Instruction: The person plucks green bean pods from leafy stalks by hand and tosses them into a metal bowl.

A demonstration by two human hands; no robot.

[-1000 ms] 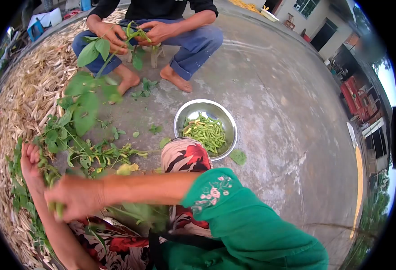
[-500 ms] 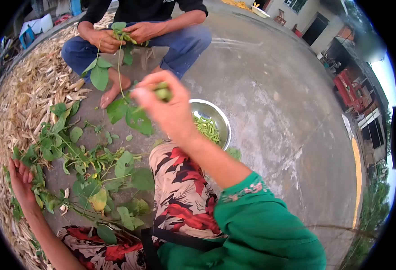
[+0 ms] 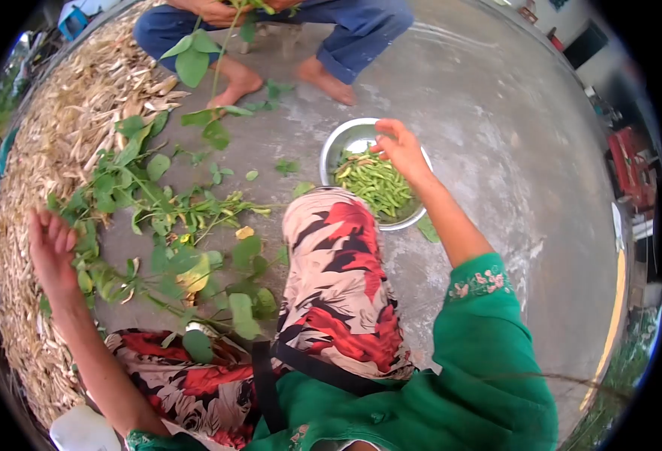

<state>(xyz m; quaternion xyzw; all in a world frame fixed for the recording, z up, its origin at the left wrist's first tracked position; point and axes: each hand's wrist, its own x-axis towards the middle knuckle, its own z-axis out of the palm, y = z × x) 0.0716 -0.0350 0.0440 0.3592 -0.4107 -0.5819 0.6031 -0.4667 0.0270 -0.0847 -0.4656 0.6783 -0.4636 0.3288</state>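
My right hand point(image 3: 402, 150) is over the far right rim of a metal bowl point(image 3: 332, 143), its fingers slightly bent and apart, with nothing visible in them. Green bean pods point(image 3: 376, 184) lie heaped inside the bowl. Off to the left, my left hand point(image 3: 53, 244) is raised at the edge of the leafy bean plants point(image 3: 158, 218), palm side partly showing. Its fingers are loosely curled and hold nothing that I can see. The plants lie on the ground left of my knee, with green and some yellowed leaves.
Opposite sits a person whose hands point(image 3: 218, 11) hold a leafy bean stem point(image 3: 225, 60); bare feet point(image 3: 327, 81) rest on the concrete. Dry corn husks point(image 3: 60, 113) are piled along the left. A white container point(image 3: 83, 430) stands at the lower left. Red machinery point(image 3: 631, 169) is at the far right.
My right hand has moved right and down to the bowl, and the green pods it held have left it. My left hand has lifted slightly off the leaves. The view has tilted down.
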